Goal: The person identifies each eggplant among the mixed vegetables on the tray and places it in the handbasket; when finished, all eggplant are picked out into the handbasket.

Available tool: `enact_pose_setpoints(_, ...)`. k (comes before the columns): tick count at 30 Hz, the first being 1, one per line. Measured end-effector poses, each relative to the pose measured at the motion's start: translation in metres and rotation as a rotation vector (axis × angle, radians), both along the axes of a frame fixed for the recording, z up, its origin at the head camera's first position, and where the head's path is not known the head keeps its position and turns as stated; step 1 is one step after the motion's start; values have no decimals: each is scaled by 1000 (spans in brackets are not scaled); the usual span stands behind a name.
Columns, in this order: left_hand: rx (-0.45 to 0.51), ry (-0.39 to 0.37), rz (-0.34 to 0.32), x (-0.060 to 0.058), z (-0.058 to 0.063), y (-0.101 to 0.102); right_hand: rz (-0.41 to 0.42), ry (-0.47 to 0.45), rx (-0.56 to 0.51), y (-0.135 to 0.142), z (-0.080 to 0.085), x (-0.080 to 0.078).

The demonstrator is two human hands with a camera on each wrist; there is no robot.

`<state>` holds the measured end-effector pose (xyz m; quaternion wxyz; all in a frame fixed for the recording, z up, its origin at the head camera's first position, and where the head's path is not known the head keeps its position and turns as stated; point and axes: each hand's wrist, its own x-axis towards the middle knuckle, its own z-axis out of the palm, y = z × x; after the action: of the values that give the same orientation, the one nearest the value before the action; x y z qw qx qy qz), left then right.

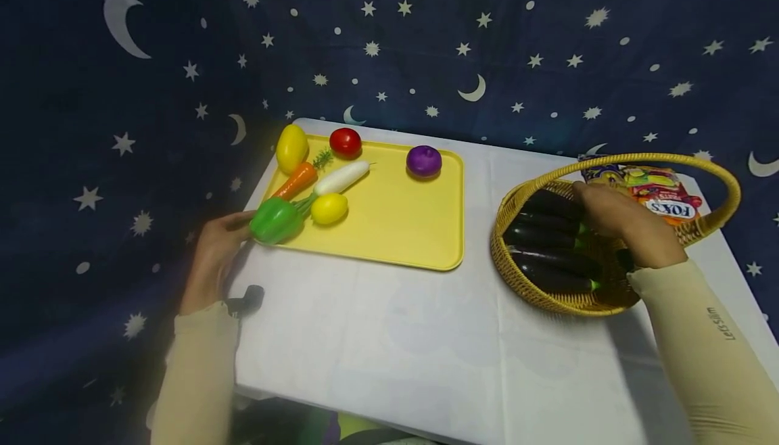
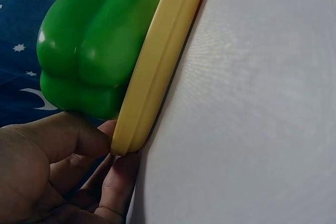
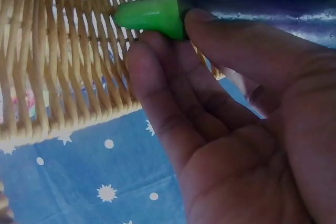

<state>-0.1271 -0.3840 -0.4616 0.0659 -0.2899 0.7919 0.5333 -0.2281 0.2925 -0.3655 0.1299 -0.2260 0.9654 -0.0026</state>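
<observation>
At the near-left corner of the yellow tray point(image 1: 402, 222), my left hand point(image 1: 213, 252) pinches the rim, thumb and fingers on either side of the edge in the left wrist view. A green bell pepper point(image 2: 100, 45) lies on that corner, just above the fingers. On the right, my right hand point(image 1: 627, 218) reaches into a round wicker basket point(image 1: 508, 272) holding several dark eggplants point(image 1: 544, 237). In the right wrist view, its thumb and fingers pinch one eggplant point(image 3: 252, 9) by its green stem end, against the woven wall.
On the tray lie a carrot point(image 1: 296, 182), a white radish point(image 1: 342, 179), a lemon point(image 1: 329, 209), a yellow fruit point(image 1: 292, 149), a tomato point(image 1: 345, 143) and a purple onion point(image 1: 424, 161). The basket's handle point(image 1: 663, 159) arches up. Behind it sits a FOX'S bag point(image 1: 669, 208).
</observation>
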Motion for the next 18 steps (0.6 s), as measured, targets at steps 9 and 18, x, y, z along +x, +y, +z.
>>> enact_pose_setpoints(9, 10, -10, -4, 4, -1, -2, -32, 5, 16, -6, 1, 9)
enact_pose_setpoints(18, -39, 48, -43, 7, 2, -7, -44, 32, -65, -11, 0, 18)
